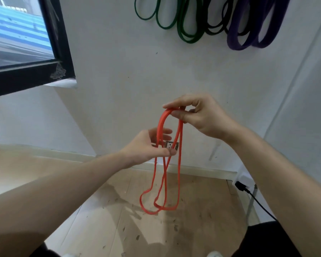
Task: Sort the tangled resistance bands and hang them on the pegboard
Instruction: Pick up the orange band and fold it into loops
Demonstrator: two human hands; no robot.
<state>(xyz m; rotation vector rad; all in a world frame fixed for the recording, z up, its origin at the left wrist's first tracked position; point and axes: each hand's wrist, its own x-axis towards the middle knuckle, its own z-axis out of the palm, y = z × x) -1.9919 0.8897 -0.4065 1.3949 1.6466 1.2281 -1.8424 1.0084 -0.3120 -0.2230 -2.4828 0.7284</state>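
Far left: black-framed window point(26, 43), blue striped surface outside; white wall point(119, 71) behind everything.

Left hand point(152, 145): forearm comes in from lower left, palm turned toward camera, fingers curled; thumb and fingertips pinch strands of the thin orange rubber resistance band point(160, 182) partway down its length; grip is closed on the band.

The band hangs in folded loops, strands crossing once below the left hand; bottom loops dangle clear above the pale wood-look floor point(119, 219); a silver wall socket point(171, 145) shows just behind the strands.

Right hand point(198, 115): higher than the left, forearm enters from lower right, wrist bent down; thumb on top and fingers below clamp the top bend of the same band.

Up top on the wall, left to right: dark green looped bands point(182, 32), black bands point(214, 28), purple flat bands point(248, 41) hanging, their hooks out of frame.

Lower right: black cable point(258, 203) plugged in near the skirting.

No containers or readable text.
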